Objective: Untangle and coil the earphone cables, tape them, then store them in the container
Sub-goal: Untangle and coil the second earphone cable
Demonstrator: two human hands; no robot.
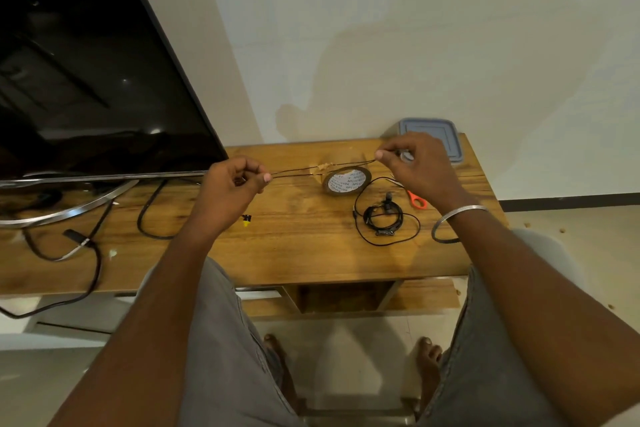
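One earphone cable (298, 171) taut between pinching left hand (230, 184) and right hand (419, 167), above tabletop (294, 246)

The right hand (419, 170) covers part of the container (446, 135) and the scissors (416, 201) save an orange handle; the tape roll (346, 181) print is unreadable

It looked like a living room in a home: a large flat-screen television (86, 63) stood on a low wooden table (294, 250) against a plain painted wall (415, 28), power cables (95, 267) trailing across it, bare feet (428, 357) on the pale floor (571, 218).
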